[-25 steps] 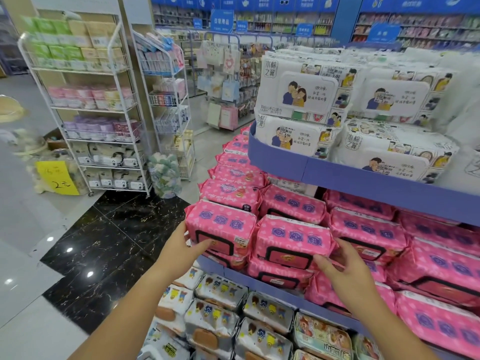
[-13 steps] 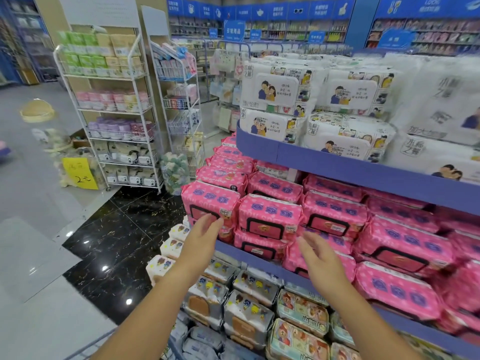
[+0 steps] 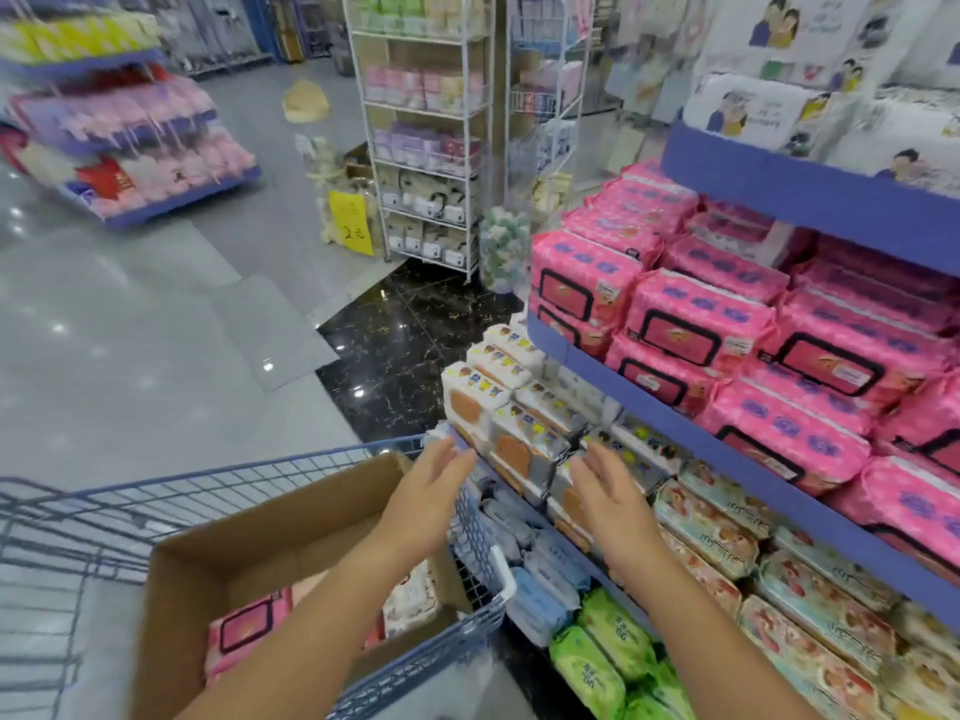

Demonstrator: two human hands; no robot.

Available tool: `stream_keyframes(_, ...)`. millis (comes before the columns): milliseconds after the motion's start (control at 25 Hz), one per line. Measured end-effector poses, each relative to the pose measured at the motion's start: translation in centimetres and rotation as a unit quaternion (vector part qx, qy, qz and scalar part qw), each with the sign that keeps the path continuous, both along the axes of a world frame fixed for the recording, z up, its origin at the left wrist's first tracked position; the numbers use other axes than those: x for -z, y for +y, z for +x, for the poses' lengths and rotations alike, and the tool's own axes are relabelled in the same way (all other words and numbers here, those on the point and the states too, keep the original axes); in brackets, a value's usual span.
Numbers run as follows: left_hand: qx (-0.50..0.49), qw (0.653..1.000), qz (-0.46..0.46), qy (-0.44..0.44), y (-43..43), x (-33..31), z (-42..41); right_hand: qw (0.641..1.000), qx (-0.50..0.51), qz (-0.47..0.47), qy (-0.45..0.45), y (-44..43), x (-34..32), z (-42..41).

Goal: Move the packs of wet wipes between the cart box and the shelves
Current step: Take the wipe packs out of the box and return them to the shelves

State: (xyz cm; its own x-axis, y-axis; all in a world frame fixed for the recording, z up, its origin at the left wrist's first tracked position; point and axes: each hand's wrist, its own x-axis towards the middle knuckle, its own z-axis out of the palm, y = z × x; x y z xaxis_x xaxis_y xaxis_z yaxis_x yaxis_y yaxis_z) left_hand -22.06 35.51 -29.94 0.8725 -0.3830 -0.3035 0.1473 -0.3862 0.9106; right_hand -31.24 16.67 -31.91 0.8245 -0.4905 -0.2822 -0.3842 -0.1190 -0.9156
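My left hand (image 3: 428, 488) hovers with fingers straight above the far corner of the cardboard box (image 3: 208, 558) in the blue wire cart (image 3: 478, 543), holding nothing. My right hand (image 3: 610, 485) is open too, in front of the white-and-orange wipe packs (image 3: 511, 449) on the lower shelf. A pink wipe pack (image 3: 247, 628) and a white pack (image 3: 410, 597) lie in the box, partly hidden by my left forearm. Rows of pink wipe packs (image 3: 696, 324) fill the middle blue shelf (image 3: 670, 423).
Green packs (image 3: 597, 662) and pale blue packs (image 3: 540, 589) lie on the lowest shelf beside the cart. White wire racks (image 3: 423, 148) of goods stand across the aisle, with a yellow price sign (image 3: 353, 223). Another stocked display (image 3: 130, 142) stands far left on grey floor.
Both hands have dropped away from the pink packs on the middle shelf, empty. The view has swung down and left, bringing the cart and its box into sight.
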Motion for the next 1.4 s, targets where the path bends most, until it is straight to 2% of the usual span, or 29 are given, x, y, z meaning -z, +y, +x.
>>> stream_keyframes(160,-0.076,0.997,0.014,0.020,7.4,3.1,0.1,0.996,-0.075,-0.001,0.050,5.9,2.0,2.6)
stream_keyframes(280,-0.128,0.989,0.015,0.067,13.0,6.5,0.7,0.988,-0.126,-0.004,0.093,10.8,4.6,5.1)
stream_keyframes(560,-0.203,0.959,0.020,0.195,27.3,14.6,2.9,0.967,-0.162,0.004,0.195,23.8,12.4,10.8)
stream_keyframes(720,-0.218,0.948,0.053,0.227,33.2,18.9,4.9,0.952,-0.165,0.004,0.258,28.9,18.0,13.9)
stream_keyframes(920,-0.212,0.936,0.123,0.252,37.6,28.6,7.7,0.932,-0.159,-0.006,0.326,31.2,26.9,16.9)
stream_keyframes(1120,-0.199,0.921,0.162,0.294,39.0,38.2,8.3,0.923,-0.154,-0.018,0.353,30.9,33.8,18.3)
stream_keyframes(1280,-0.185,0.911,0.205,0.307,39.0,42.5,10.0,0.929,-0.152,-0.011,0.336,30.5,38.5,20.3)
stream_keyframes(1400,-0.200,0.892,0.251,0.317,38.4,43.5,10.9,0.928,-0.122,0.046,0.349,30.7,40.6,22.0)
